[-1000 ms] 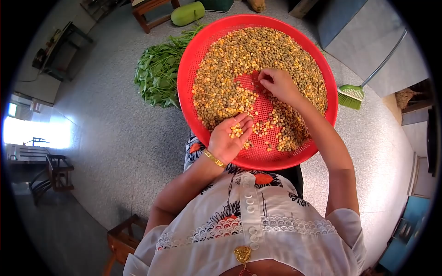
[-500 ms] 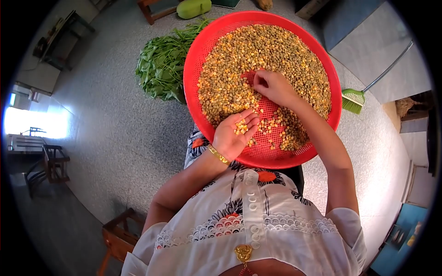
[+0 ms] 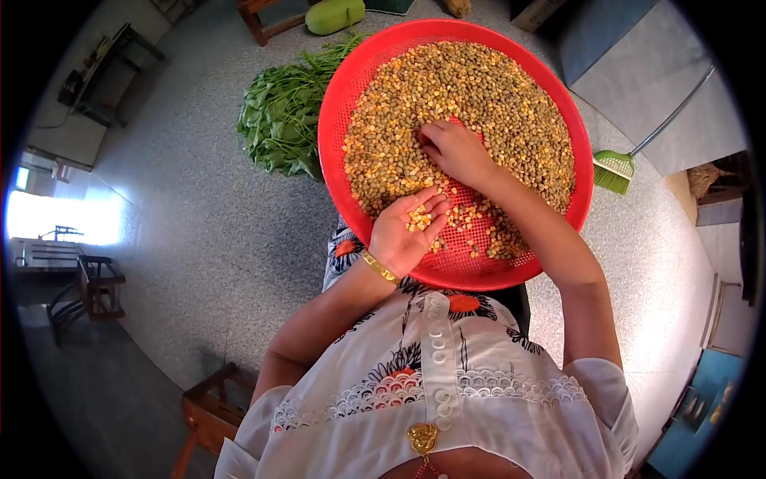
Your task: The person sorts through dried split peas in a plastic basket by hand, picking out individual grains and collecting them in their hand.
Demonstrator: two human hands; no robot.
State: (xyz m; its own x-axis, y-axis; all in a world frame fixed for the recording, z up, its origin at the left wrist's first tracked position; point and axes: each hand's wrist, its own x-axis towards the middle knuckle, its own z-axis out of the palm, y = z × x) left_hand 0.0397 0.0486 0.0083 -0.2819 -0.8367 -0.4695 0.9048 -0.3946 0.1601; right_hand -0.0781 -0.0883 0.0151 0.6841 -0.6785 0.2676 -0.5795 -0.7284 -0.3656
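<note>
A round red mesh tray [image 3: 337, 160], resting at my lap, holds a wide layer of mixed greenish-brown beans [image 3: 523, 112] and yellow kernels. Palm up over the near left part of the tray, my left hand [image 3: 404, 233] is lightly cupped, with a small heap of yellow kernels [image 3: 419, 219] in it. My right hand [image 3: 456, 150] is in the middle of the layer, fingers curled down and touching the beans. What its fingertips hold, if anything, is hidden. Below the hands, some red mesh shows between scattered pieces.
Leafy greens [image 3: 279, 120] lie on the floor left of the tray, with a pale green gourd [image 3: 335, 15] beyond. A green broom [image 3: 613, 169] stands at the right. A wooden stool [image 3: 214, 411] is at my lower left, and chairs [image 3: 100, 287] stand farther left.
My right hand has shifted a little left, and its fingers now reach into the beans rather than pinching above them. My left hand stays in place with its kernels.
</note>
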